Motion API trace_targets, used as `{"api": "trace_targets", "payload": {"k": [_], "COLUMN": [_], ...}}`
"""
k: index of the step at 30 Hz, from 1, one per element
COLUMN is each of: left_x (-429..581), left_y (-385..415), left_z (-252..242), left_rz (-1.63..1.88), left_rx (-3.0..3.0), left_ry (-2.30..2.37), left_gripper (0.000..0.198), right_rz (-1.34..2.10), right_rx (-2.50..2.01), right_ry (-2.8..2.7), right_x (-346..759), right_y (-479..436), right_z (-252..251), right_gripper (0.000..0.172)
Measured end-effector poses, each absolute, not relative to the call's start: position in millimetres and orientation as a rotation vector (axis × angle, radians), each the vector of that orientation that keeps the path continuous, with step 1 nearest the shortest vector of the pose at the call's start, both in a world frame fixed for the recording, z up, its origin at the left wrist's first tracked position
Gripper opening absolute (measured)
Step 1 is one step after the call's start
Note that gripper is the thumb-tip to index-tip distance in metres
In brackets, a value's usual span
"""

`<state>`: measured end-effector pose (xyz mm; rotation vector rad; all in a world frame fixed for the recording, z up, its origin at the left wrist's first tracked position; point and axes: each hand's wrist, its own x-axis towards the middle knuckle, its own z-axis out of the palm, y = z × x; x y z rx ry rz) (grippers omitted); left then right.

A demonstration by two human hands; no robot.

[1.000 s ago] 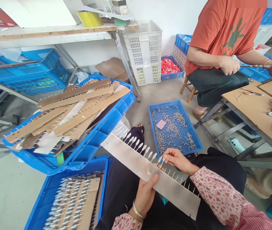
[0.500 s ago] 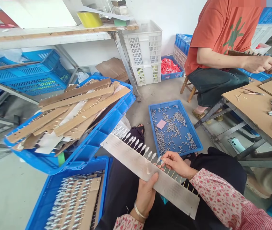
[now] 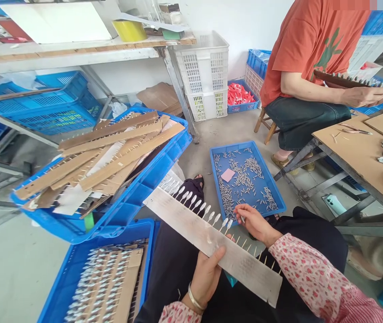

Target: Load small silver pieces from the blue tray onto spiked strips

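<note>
My left hand (image 3: 208,271) grips a long pale cardboard strip (image 3: 184,220) near its middle, thumb on top. A row of thin sticks pokes out of the strip's far edge. Those toward the left carry small silver-grey leaf-shaped pieces (image 3: 206,210); the sticks (image 3: 255,251) toward the right end are bare. Just beyond that edge, my right hand (image 3: 253,224) is closed in a pinch on a small silver-grey piece (image 3: 243,219), apart from the sticks. Many loose pieces of this kind lie in a shallow blue tray (image 3: 215,179) on the floor ahead.
At left, a blue crate (image 3: 174,154) is heaped with stick-edged cardboard strips; below it, another blue crate (image 3: 59,269) holds filled strips. A co-worker (image 3: 312,49) sits at right, holding a similar strip. A low table (image 3: 349,141) bears pliers (image 3: 358,130); a phone (image 3: 334,204) lies beneath.
My right hand has drawn back from the strip's edge, up and right, leaving a silver piece on the stick there. The co-worker's strip and hands have shifted. My left hand keeps its grip.
</note>
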<state>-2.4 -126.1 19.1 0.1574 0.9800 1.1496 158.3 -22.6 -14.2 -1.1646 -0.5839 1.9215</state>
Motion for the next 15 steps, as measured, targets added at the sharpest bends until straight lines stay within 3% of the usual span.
{"api": "trace_targets", "payload": {"k": [4,15], "left_x": [-2.9,1.0], "left_y": [-126.3,-124.4], "left_z": [19.4,17.6], "left_rz": [1.139,1.173], "left_rx": [0.146,0.107], "left_ry": [0.971,0.980], "left_gripper": [0.031,0.036], "right_rz": [1.910,2.032], "right_rx": [-1.180,-1.070], "right_ry": [-0.448,-0.790], "right_x": [165.9,168.0], "right_y": [-17.8,-20.5], "right_z": [-16.7,-2.2], "right_gripper": [0.028,0.027]}}
